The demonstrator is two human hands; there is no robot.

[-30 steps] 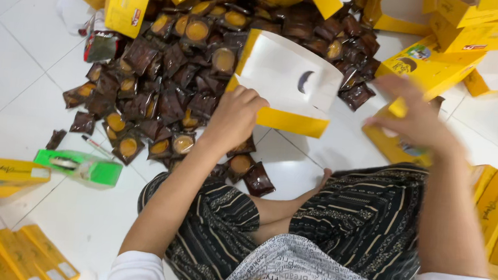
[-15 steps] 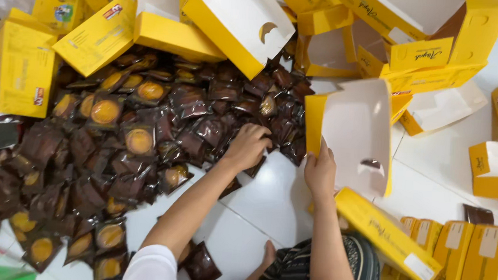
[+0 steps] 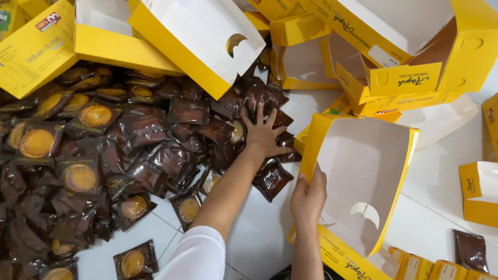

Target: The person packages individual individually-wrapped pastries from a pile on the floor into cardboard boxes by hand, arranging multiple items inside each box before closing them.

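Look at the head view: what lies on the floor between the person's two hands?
In the head view, one dark brown wrapped packet lies on the white tiled floor between the left hand, spread on the packet pile, and the right hand, gripping the open yellow box.

left hand (image 3: pixel 263 134) now spread on packets (image 3: pixel 214 132)

Lighting is bright, even and diffuse from overhead, leaving only soft, short shadows under the yellow boxes (image 3: pixel 186 30) and arms. Glare shows on the glossy brown wrappers (image 3: pixel 145 127) and the white tiled floor (image 3: pixel 449 195). Focus is sharp centrally; straight box edges bow slightly towards the frame borders.
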